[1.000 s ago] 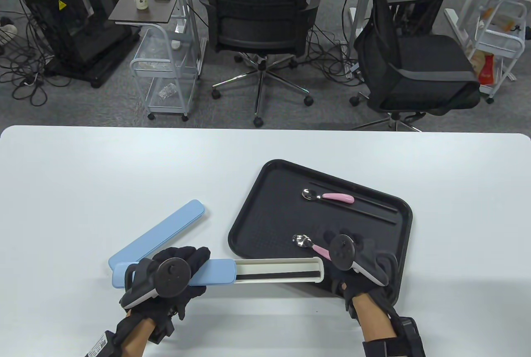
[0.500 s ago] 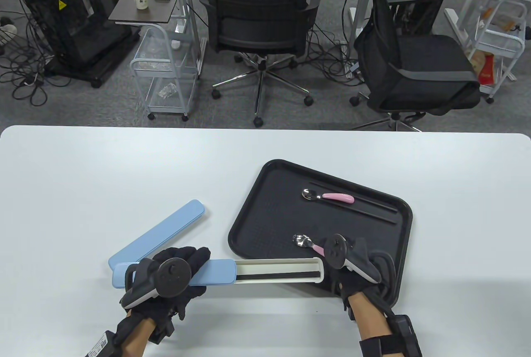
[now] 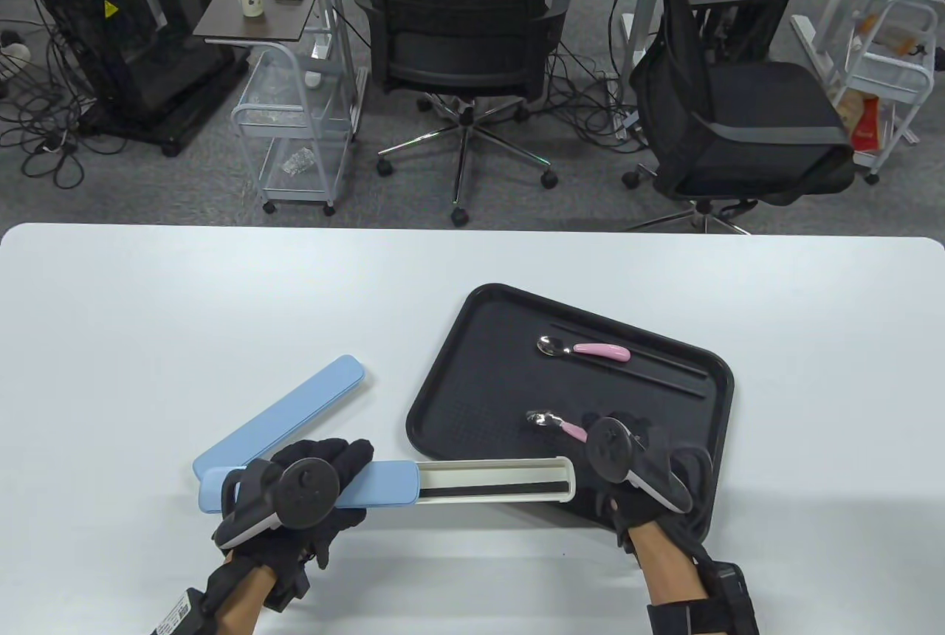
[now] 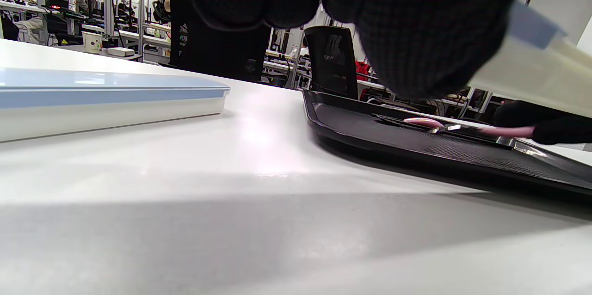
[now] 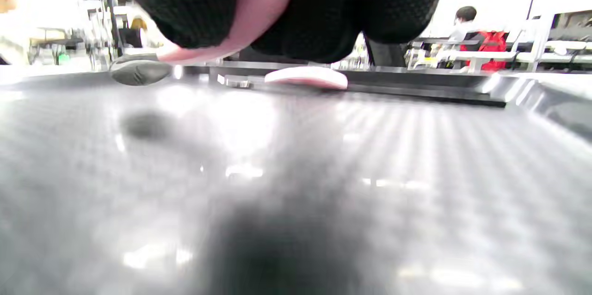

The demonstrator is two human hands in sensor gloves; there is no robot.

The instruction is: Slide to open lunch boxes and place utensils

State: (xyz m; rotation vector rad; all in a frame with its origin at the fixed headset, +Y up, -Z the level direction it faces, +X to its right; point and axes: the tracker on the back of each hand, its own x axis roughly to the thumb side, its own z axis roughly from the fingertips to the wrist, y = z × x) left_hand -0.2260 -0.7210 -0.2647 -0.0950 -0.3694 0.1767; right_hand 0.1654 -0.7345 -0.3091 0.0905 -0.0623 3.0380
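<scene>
My left hand (image 3: 310, 487) grips the blue sleeve of a slid-open utensil box (image 3: 384, 484); its white inner drawer (image 3: 495, 481) sticks out to the right with black chopsticks inside. My right hand (image 3: 627, 454) pinches the pink handle of a spoon (image 3: 554, 422) and holds it just above the black tray (image 3: 472, 369); the right wrist view shows the handle (image 5: 240, 22) between the fingers and the spoon bowl off the tray. A second pink-handled spoon (image 3: 583, 349) and black chopsticks (image 3: 642, 362) lie at the tray's far side. A closed blue box (image 3: 284, 410) lies behind my left hand.
The white table (image 3: 221, 310) runs wide to the left and far side. Office chairs and carts stand on the floor beyond the far edge. The tray's near rim lies right behind the open drawer.
My right hand has taken hold of the near spoon's handle and lifted it slightly, shifting it a little right and away. My left hand and the open box have not moved.
</scene>
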